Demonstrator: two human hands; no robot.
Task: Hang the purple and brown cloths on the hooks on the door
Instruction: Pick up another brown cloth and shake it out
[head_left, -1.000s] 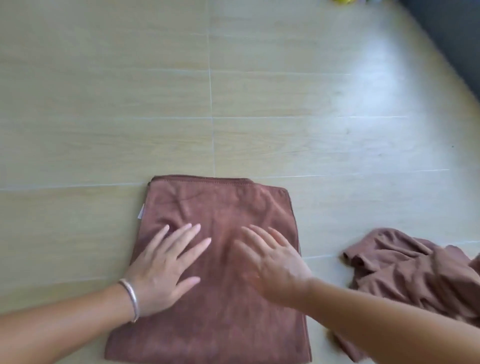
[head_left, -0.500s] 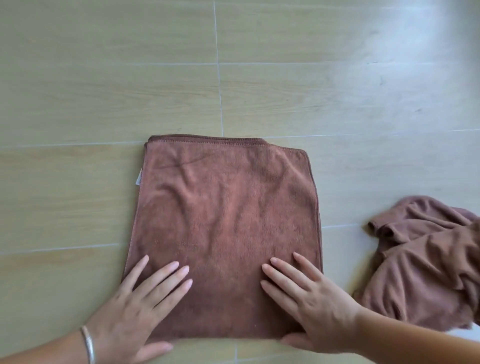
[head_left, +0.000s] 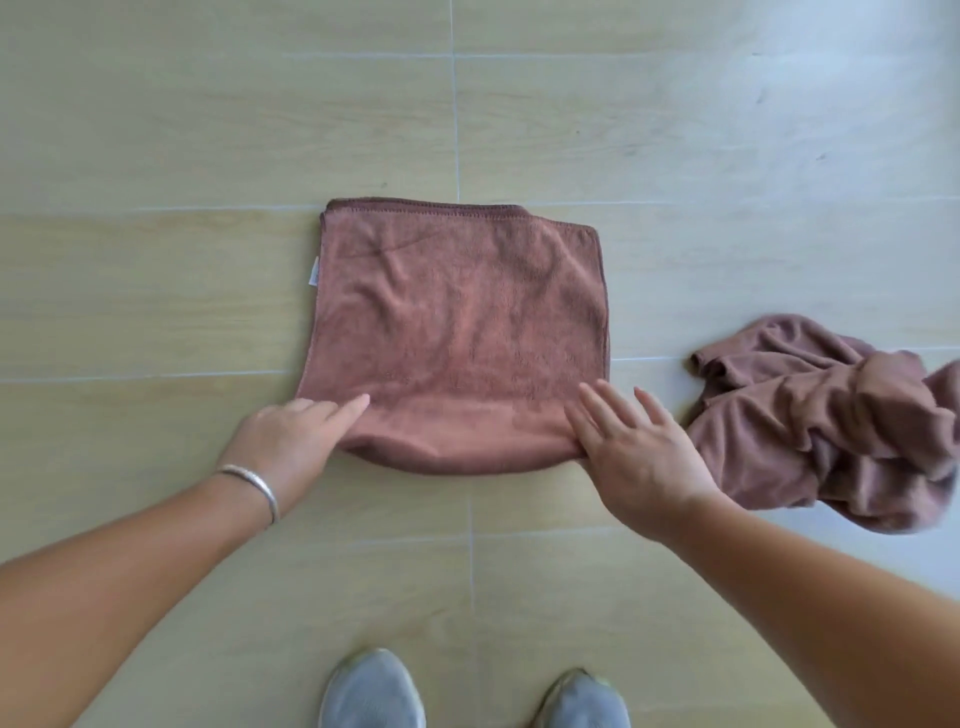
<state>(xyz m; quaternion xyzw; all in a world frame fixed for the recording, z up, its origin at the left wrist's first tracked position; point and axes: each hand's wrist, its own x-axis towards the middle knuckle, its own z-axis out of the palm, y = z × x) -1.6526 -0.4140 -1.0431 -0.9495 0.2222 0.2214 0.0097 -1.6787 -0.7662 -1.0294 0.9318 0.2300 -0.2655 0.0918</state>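
1. Two bare hands down on a pale wood-look floor (head_left: 156, 291), one at each near corner of a folded brown cloth (head_left: 457, 322).
2. Left wrist ringed by a silver bracelet (head_left: 254, 486), just behind the hand.
3. Left hand (head_left: 291, 441) at the near left corner of the cloth: forefinger stretched out flat over the edge, other fingers curled against or under the hem, pinching or merely pressing not clear from here.
4. Ahead of that hand, on the cloth's left edge, a small white tag (head_left: 314, 271) sticking out.
5. Between the two hands, the cloth's near edge rounded into a soft fold, slightly lifted and bowed toward the feet; far edge stitched and lying flat well ahead of the fingertips.
6. Right hand (head_left: 636, 452) on the near right corner, fingers spread and laid on top of the fabric, thumb tucked at the rounded fold beneath; grip underneath hidden.
7. To the right of that hand, close to it but apart, a second brown cloth (head_left: 831, 421) crumpled in a heap on the floor, separate from the folded one.
8. Nearest the body, below and between both forearms, two grey shoes (head_left: 371, 691) with toes pointing toward the folded cloth.
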